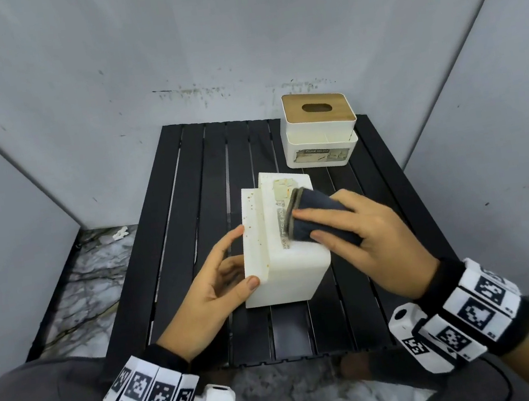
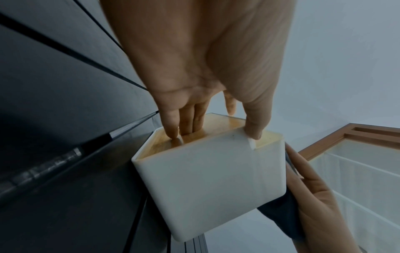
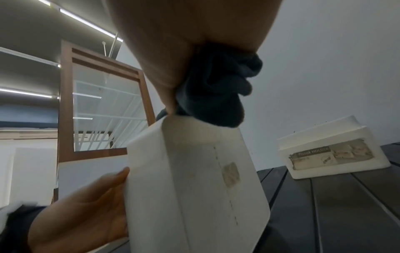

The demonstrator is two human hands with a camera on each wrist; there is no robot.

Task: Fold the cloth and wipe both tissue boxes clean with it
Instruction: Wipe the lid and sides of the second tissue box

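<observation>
The nearer tissue box [image 1: 284, 248], white and lidless, lies tipped on its side near the middle of the black slatted bench [image 1: 175, 245], its labelled face turned up. The left hand [image 1: 213, 284] grasps it at the open end: in the left wrist view the fingers reach inside the rim while the thumb clamps the outer wall. The right hand [image 1: 361, 231] grips the folded dark blue cloth [image 1: 312, 214], bunched under the palm with straight fingers pressing its folded edge flat onto the upper face, just over a torn label remnant. Orange-brown specks show along the stepped ledge at the left side of that face, and the inside of the rim looks stained. The step in hand appears to be wiping this first box. To do it well, the left hand should brace firmly so the box does not slide or roll on the slats; strokes should run the full length of the face under even pressure, then pass over the speckled ledge and into its corner, where a folded edge will reach better than the flat pad. The label residue will likely need repeated passes. The second tissue box [image 1: 319, 132], upright with a wooden lid, stands well apart at the far right of the bench and appears not yet attended to.
</observation>
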